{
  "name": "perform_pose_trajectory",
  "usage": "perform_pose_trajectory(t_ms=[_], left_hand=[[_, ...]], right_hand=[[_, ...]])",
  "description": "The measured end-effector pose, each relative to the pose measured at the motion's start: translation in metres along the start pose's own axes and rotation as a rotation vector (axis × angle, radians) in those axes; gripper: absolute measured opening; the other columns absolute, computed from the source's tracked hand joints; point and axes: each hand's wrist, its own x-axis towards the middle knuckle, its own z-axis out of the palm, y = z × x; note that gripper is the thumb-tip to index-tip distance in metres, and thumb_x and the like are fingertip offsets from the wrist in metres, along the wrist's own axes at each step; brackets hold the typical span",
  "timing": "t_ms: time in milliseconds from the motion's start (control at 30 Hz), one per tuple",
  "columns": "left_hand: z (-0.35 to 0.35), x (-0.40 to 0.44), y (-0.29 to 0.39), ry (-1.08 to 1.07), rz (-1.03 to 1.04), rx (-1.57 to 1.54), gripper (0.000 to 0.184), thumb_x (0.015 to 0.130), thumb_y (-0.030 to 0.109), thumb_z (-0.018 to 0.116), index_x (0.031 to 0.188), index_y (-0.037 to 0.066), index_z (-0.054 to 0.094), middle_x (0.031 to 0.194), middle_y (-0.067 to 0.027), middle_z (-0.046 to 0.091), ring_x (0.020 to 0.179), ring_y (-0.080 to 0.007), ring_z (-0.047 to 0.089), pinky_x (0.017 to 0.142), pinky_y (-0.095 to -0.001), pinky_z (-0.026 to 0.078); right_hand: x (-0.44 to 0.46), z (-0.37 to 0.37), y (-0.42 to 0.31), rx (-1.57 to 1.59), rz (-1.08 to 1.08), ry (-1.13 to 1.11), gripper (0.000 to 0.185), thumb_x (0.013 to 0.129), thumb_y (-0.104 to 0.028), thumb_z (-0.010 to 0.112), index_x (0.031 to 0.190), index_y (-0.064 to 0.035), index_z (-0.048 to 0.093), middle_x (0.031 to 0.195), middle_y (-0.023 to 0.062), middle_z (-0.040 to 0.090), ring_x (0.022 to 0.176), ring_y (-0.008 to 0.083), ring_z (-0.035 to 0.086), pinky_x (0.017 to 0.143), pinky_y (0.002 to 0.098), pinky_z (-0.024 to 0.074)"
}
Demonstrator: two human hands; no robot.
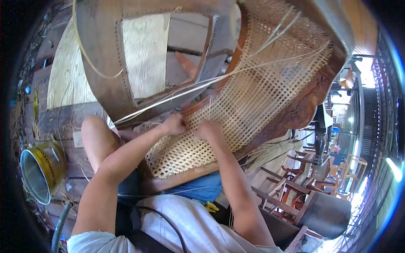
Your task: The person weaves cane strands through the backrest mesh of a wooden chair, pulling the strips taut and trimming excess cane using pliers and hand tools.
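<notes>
A wooden chair frame with a woven cane panel [257,101] leans across my lap, its weave partly open and partly dense. My left hand [174,125] is closed at the panel's left edge, its fingertips curled in. Close beside it, my right hand [209,130] is closed against the weave, fingers pointing down into it. Whatever either hand pinches is too small or hidden to make out. Long loose cane strands [181,96] stretch over the frame to the left of the panel, and more strands trail across its upper part.
The chair's wooden seat frame [105,50], with a large opening and small holes along its edge, stands ahead. At left are a yellow bucket [52,162] and a pale board [69,71] on the planks. A cane bundle [272,154] and several chairs [291,189] are at right.
</notes>
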Motion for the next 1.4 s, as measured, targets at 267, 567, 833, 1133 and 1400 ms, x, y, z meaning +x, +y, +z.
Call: perform_pose_trajectory(t_ms=[267, 567, 833, 1133, 1400], left_hand=[[0.010, 0.003, 0.011, -0.029, 0.202, 0.084, 0.022, 0.073, 0.022, 0.064, 0.089, 0.011, 0.073, 0.085, -0.0169, 0.069, 0.079, -0.0345, 0.067, 0.075, -0.0409, 0.054], [0.007, 0.003, 0.029, -0.105, -0.127, -0.685, 0.022, 0.091, 0.024, 0.067, 0.106, 0.008, 0.072, 0.086, 0.0016, 0.067, 0.073, -0.0068, 0.053, 0.066, -0.0229, 0.045], [0.019, 0.012, -0.011, -0.074, -0.180, -0.575, 0.017, 0.088, 0.015, 0.069, 0.091, -0.002, 0.072, 0.079, -0.0050, 0.069, 0.068, -0.0093, 0.060, 0.063, -0.0243, 0.050], [0.018, 0.012, -0.019, -0.087, -0.145, -0.552, 0.018, 0.084, 0.013, 0.068, 0.084, -0.005, 0.068, 0.076, -0.0075, 0.067, 0.068, -0.0123, 0.060, 0.065, -0.0267, 0.051], [0.016, 0.013, -0.010, -0.114, -0.074, -0.378, 0.018, 0.083, 0.015, 0.068, 0.086, -0.003, 0.068, 0.077, -0.0105, 0.068, 0.072, -0.0149, 0.063, 0.068, -0.0304, 0.051]], right_hand=[[-0.056, -0.039, 0.078, -0.069, 0.145, 0.188, 0.038, 0.081, -0.036, 0.063, 0.102, -0.0054, 0.068, 0.101, 0.0170, 0.069, 0.098, 0.0336, 0.066, 0.086, 0.0422, 0.0517], [-0.045, -0.038, 0.034, 0.164, -0.069, 0.328, 0.036, 0.082, -0.040, 0.066, 0.094, -0.0065, 0.071, 0.087, 0.0190, 0.067, 0.086, 0.0352, 0.065, 0.080, 0.0438, 0.0501], [-0.028, -0.017, 0.007, 0.041, 0.036, -0.016, 0.026, 0.080, -0.018, 0.064, 0.099, 0.0010, 0.067, 0.106, 0.0208, 0.067, 0.102, 0.0344, 0.065, 0.092, 0.0458, 0.0485], [-0.007, -0.006, -0.016, -0.084, -0.012, -0.012, 0.032, 0.081, -0.015, 0.062, 0.109, -0.0004, 0.063, 0.116, 0.0207, 0.063, 0.110, 0.0336, 0.061, 0.094, 0.0426, 0.0478], [-0.010, -0.007, -0.006, -0.031, 0.006, -0.012, 0.032, 0.082, -0.016, 0.063, 0.111, -0.0016, 0.063, 0.118, 0.0197, 0.063, 0.110, 0.0325, 0.061, 0.095, 0.0432, 0.0477]])
